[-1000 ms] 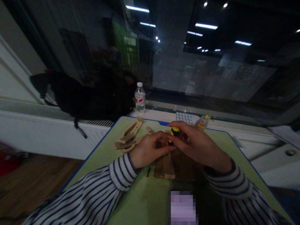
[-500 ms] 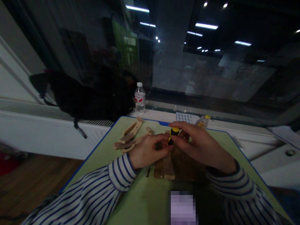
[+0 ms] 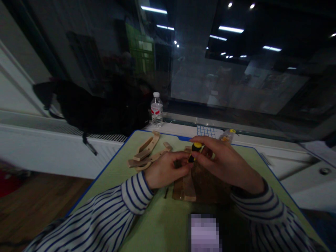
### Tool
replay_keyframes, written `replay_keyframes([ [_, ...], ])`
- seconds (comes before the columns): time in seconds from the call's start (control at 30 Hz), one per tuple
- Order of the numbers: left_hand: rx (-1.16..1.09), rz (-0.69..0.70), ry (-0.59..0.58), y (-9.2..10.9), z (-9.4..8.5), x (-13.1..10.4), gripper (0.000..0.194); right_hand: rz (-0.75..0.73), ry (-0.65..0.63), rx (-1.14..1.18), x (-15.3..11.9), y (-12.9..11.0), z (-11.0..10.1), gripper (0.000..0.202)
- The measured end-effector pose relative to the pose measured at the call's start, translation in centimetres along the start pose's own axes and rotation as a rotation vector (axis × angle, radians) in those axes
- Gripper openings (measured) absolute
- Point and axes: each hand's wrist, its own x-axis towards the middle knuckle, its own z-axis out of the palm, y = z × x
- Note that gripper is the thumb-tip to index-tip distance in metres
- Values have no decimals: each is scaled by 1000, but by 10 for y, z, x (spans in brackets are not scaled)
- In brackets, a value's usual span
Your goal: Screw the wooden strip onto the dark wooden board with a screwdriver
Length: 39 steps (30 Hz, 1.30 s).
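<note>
In the head view, my right hand (image 3: 219, 159) grips a short black-and-yellow screwdriver (image 3: 196, 147) by its handle, tilted over a flat wooden strip (image 3: 189, 187). The thumb and fingers of my left hand (image 3: 165, 169) are pinched together at the screwdriver's lower end; what lies between them is hidden. The strip rests on a brown board (image 3: 210, 187), partly under my hands. A small dark, thin piece (image 3: 166, 192), perhaps a screw, lies on the table left of the board. Several curved and straight wooden pieces (image 3: 145, 154) lie beyond my left hand.
The green table (image 3: 147, 224) has a blue edge. A water bottle (image 3: 156, 112) stands on the sill behind it, with a black bag (image 3: 105, 108) to the left. A small clear bag (image 3: 227, 135) with yellow bits lies at the back. A blurred pale patch (image 3: 204, 232) is at the front.
The screwdriver's handle has turned and leaned slightly to the right between my right fingers. Both hands are otherwise almost in the same place.
</note>
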Motion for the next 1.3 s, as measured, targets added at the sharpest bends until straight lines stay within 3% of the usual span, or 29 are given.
replay_keyframes([
  [0.4, 43, -5, -28, -1, -1, 0, 22, -30, -19, 39, 0, -4, 0, 35],
  [0.7, 42, -11, 53, -1, -1, 0, 21, -44, -17, 8, 2, -2, 1, 33],
  [1.03, 41, -29, -3, 0, 0, 0, 24, -23, -10, 13, 1, 1, 5, 35],
  [1.3, 217, -40, 64, 5, -12, -26, 44, -15, 4, 19, 2, 1, 6, 34],
])
